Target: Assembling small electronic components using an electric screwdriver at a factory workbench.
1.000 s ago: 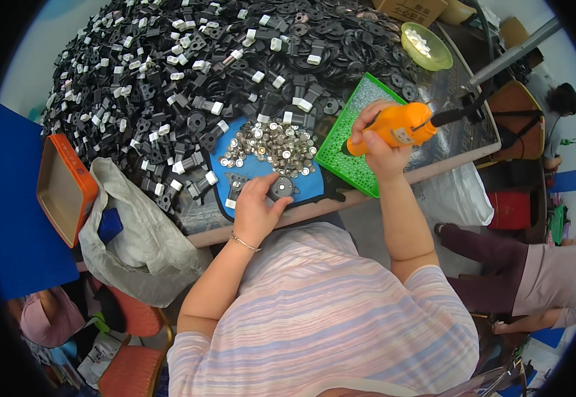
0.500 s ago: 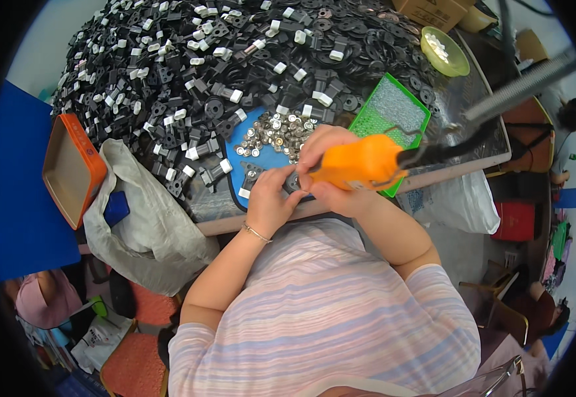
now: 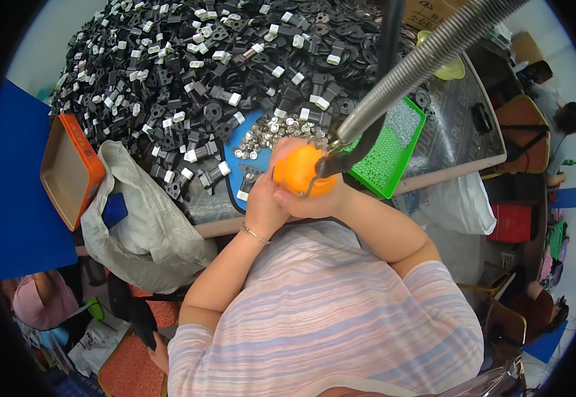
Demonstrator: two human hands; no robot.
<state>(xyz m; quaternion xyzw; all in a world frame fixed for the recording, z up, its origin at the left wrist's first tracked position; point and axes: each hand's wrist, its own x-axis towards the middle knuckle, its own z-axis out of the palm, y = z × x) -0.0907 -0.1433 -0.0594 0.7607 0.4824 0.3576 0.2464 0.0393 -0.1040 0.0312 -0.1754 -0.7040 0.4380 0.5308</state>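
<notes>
My right hand (image 3: 328, 200) is wrapped round an orange electric screwdriver (image 3: 299, 169), held upright over the near edge of a blue mat (image 3: 235, 173). Close against it is my left hand (image 3: 266, 200), fingers curled in under the screwdriver. Whatever the left fingers hold is hidden by the tool. Left of my hands, a black plastic part with a white end (image 3: 248, 182) lies on the mat. Just beyond them sits a heap of small round metal pieces (image 3: 261, 135).
A large pile of black parts with white ends (image 3: 169, 86) covers the table's far side. A spring (image 3: 427, 66) and cable run to the screwdriver. Right stands a green tray (image 3: 374, 162) of small silvery pieces; left are an orange box (image 3: 96, 169) and a pale sack (image 3: 142, 231).
The screwdriver has swung from a slant to upright and moved left, with my right hand round it. The spring and cable have come across the green tray. My left hand has stayed about in place.
</notes>
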